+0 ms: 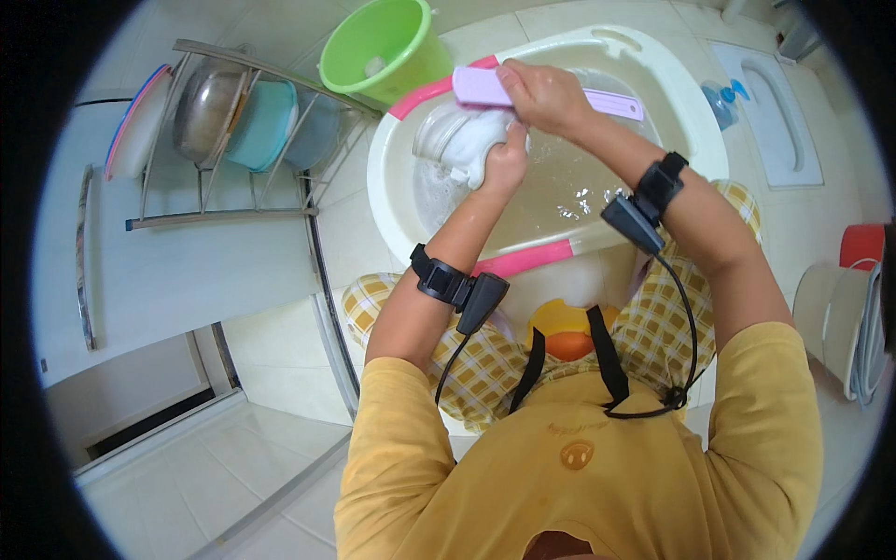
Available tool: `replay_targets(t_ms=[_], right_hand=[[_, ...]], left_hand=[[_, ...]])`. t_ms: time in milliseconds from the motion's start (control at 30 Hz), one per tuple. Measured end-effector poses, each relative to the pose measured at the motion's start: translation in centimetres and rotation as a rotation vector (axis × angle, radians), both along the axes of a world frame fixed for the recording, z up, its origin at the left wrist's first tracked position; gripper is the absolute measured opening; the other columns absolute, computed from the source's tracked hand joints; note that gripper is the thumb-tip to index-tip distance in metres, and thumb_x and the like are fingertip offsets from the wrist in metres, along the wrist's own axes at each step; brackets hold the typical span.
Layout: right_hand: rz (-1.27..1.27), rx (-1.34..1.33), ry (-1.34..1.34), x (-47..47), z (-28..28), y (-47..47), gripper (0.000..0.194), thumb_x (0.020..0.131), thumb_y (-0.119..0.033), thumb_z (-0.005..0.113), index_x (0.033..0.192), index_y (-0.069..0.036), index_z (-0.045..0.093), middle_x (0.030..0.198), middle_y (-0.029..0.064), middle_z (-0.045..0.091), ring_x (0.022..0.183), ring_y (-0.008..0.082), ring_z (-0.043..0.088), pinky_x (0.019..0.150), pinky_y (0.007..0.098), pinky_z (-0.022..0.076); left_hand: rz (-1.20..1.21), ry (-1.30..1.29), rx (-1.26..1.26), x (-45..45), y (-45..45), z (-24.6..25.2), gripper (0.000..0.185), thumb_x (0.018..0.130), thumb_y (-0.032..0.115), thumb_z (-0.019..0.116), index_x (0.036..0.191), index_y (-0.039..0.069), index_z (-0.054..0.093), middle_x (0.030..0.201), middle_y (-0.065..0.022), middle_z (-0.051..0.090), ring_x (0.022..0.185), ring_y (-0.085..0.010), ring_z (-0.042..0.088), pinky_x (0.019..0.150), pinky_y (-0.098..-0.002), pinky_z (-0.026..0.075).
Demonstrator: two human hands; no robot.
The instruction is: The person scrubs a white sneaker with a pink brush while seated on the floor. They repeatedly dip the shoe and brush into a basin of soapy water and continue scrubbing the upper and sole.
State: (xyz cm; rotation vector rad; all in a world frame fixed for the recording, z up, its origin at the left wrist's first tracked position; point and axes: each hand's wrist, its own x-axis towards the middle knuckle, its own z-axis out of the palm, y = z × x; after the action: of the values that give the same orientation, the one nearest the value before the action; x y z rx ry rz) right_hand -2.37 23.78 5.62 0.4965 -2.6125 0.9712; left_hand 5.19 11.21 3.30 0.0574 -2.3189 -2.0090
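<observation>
A white and pink plastic tub (703,140) with cloudy, slightly sudsy water stands in front of me. Over its left part, my left hand (507,164) grips a wet white shoe (476,140) with a clear or greyish band at one end. My right hand (549,94) is closed around a long lilac plastic brush (612,103), whose wide head lies against the upper side of the shoe. The bristles are mostly hidden. Both hands are close together, above the water.
A green bucket (420,66) stands beyond the tub's left end. Left of it, a metal rack (224,218) holds several basins. A blue pump bottle (721,105) and a squat toilet (777,126) are at the right. A yellow and orange object (560,329) is between my knees.
</observation>
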Motion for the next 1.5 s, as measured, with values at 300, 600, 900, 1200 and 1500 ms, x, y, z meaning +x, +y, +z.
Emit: replay_targets(t_ms=[300,600,900,1200,1500], right_hand=[[0.087,-0.029,-0.135,-0.2,0.1,0.0,0.036,0.084,-0.034,0.026,0.086,-0.009,0.053,0.076,0.0183,0.058,0.072,0.0371,0.055,0.066,0.0469,0.0422],[0.016,-0.097,-0.185,-1.0,-1.4,0.3,0.035,0.084,-0.033,0.028,0.093,-0.011,0.052,0.081,0.0208,0.057,0.077,0.0382,0.054,0.071,0.0453,0.0412],[0.106,-0.069,-0.171,-0.5,-1.0,0.3,0.037,0.084,-0.033,0.027,0.091,-0.010,0.056,0.084,0.0184,0.058,0.078,0.0357,0.055,0.071,0.0436,0.0417],[0.168,-0.057,-0.003,-0.3,-0.8,0.6,0.032,0.083,-0.031,0.031,0.091,-0.010,0.054,0.075,0.0159,0.059,0.069,0.0341,0.056,0.061,0.0432,0.0443],[0.368,-0.064,0.146,1.1,1.2,0.5,0.031,0.084,-0.033,0.031,0.083,-0.013,0.054,0.074,0.0100,0.058,0.066,0.0303,0.055,0.058,0.0401,0.0439]], left_hand=[[0.044,-0.258,-0.240,-0.5,0.4,0.3,0.037,0.082,0.030,0.046,0.061,0.002,0.055,0.057,-0.0024,0.050,0.055,-0.0128,0.047,0.054,-0.0263,0.039],[0.036,-0.146,-0.134,-0.3,-0.3,-0.5,0.029,0.081,0.026,0.047,0.063,0.004,0.055,0.057,0.0001,0.048,0.056,-0.0098,0.045,0.053,-0.0240,0.037],[-0.009,-0.020,-0.146,-0.6,-0.9,-0.7,0.029,0.081,0.024,0.047,0.056,0.008,0.048,0.051,0.0028,0.042,0.046,-0.0086,0.039,0.044,-0.0245,0.031],[-0.137,0.249,-0.303,-0.7,-2.0,-1.4,0.020,0.080,0.019,0.048,0.064,0.007,0.050,0.054,0.0025,0.042,0.047,-0.0084,0.040,0.044,-0.0241,0.033],[-0.233,0.038,-0.414,-1.6,-2.2,-0.6,0.025,0.081,0.026,0.049,0.077,0.002,0.055,0.067,-0.0031,0.051,0.058,-0.0114,0.047,0.054,-0.0266,0.038]])
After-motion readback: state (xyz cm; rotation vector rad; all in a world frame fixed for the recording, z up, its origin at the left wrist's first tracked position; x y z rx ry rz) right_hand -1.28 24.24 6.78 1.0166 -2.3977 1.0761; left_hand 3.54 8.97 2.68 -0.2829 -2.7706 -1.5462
